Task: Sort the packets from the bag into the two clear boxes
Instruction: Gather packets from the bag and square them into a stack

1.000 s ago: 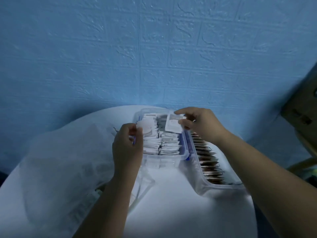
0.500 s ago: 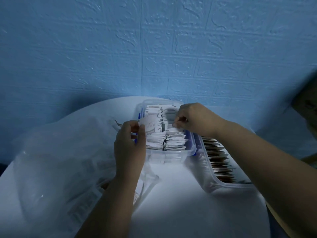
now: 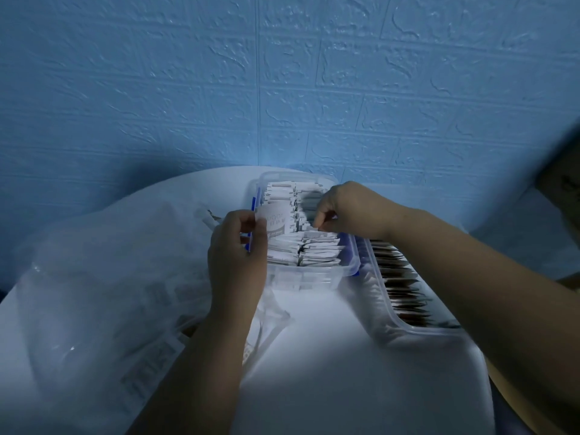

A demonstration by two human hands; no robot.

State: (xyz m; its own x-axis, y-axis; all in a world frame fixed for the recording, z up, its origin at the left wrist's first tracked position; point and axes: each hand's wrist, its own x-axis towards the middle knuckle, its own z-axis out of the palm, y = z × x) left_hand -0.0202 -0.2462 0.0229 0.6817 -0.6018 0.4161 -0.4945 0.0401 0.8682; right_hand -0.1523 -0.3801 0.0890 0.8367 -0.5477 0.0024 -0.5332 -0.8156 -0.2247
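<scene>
Thumb and forefinger of the left hand [image 3: 237, 255] pinch a printed white packet [image 3: 276, 222] upright at the left rim of the nearer clear box [image 3: 314, 271]; the right hand [image 3: 348, 208], fingers curled, pinches into the white packets [image 3: 317, 252] standing inside. Brown packets [image 3: 405, 293] fill the second clear box [image 3: 408, 329] just beside it. The plastic bag [image 3: 110, 277] lies left on the white table [image 3: 345, 372]

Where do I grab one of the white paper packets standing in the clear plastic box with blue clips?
Pinch a white paper packet by its top edge, coming straight down from above. The packets stand on edge, packed tight in rows, so only their tops show, and the walls of the clear plastic box block the sides.
</scene>
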